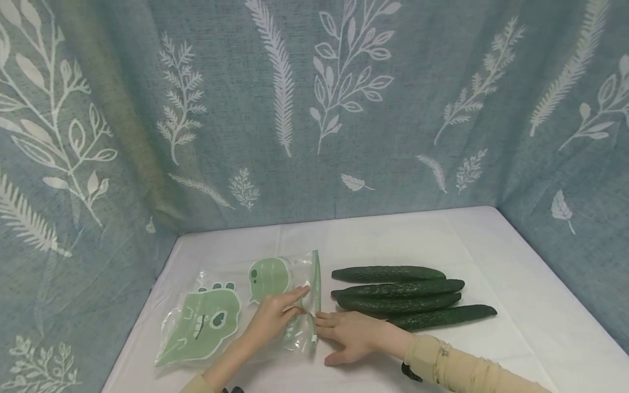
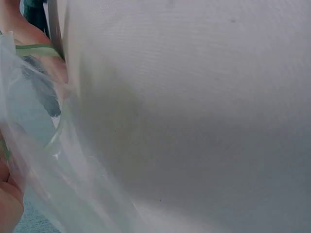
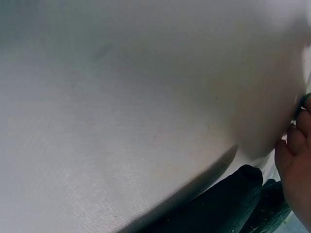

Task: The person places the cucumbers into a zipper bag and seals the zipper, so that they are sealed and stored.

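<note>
The four cucumbers [image 1: 400, 289] lie just right of the bag [image 1: 211, 322], long axes roughly sideways, left ends toward its mouth, the right hand [image 1: 356, 333] nearer them. At that mouth the left hand [image 1: 275, 315] pinches the bag's lip; the right sets its fingers to the same edge, thumb apart, though I can't tell whether they curl round it.

Bright, even head view, but dim, hazy tablecloth [image 2: 204, 97] with broad shadows in 2 wrist views.
</note>
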A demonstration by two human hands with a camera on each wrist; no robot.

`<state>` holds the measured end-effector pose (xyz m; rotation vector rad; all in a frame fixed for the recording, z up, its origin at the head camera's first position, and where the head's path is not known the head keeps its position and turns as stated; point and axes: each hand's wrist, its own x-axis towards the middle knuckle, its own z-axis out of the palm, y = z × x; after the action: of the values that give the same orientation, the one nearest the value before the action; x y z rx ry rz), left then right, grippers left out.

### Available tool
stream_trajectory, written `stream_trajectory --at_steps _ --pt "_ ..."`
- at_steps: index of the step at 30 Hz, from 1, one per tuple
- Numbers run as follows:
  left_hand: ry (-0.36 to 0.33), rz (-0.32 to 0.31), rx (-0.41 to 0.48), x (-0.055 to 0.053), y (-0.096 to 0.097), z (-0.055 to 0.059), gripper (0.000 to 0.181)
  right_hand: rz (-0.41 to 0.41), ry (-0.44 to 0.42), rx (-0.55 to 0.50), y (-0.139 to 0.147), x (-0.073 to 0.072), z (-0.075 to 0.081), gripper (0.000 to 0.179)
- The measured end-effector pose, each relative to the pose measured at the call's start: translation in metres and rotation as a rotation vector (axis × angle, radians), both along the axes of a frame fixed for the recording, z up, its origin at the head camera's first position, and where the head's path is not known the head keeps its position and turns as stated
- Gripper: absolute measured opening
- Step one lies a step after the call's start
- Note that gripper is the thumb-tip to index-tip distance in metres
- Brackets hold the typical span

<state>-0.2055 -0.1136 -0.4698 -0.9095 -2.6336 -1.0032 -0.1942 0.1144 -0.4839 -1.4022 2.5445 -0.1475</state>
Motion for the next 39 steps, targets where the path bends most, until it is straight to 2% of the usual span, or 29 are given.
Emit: stream_trajectory --at_steps 10,17,21,25,29,33,39 --pt "-0.005 0.008 0.006 0.000 -0.004 -0.004 0.047 -0.019 -0.051 -0.002 -0.004 -0.001 0.001 0.068" --pt "-0.006 -0.017 -0.001 -0.001 -0.003 -0.007 0.046 -0.002 -0.097 -0.097 0.004 0.006 -0.003 0.062" --pt "-0.011 -0.019 -0.007 0.000 -0.002 -0.005 0.047 -0.004 -0.083 -0.147 0.012 0.010 0.000 0.060" --pt "-0.017 -0.020 -0.015 0.002 -0.003 -0.004 0.047 -0.039 -0.085 -0.213 0.018 0.011 0.005 0.056" --pt "-0.039 -0.009 -0.012 0.004 -0.005 -0.003 0.048 -0.107 -0.108 -0.286 0.026 0.010 0.007 0.049" --pt "-0.062 0.001 -0.009 0.004 -0.005 -0.002 0.049 -0.154 -0.133 -0.428 0.038 0.010 0.005 0.041" --pt "-0.070 -0.007 -0.007 0.005 -0.007 -0.003 0.050 -0.151 -0.180 -0.626 0.059 0.014 0.000 0.034"
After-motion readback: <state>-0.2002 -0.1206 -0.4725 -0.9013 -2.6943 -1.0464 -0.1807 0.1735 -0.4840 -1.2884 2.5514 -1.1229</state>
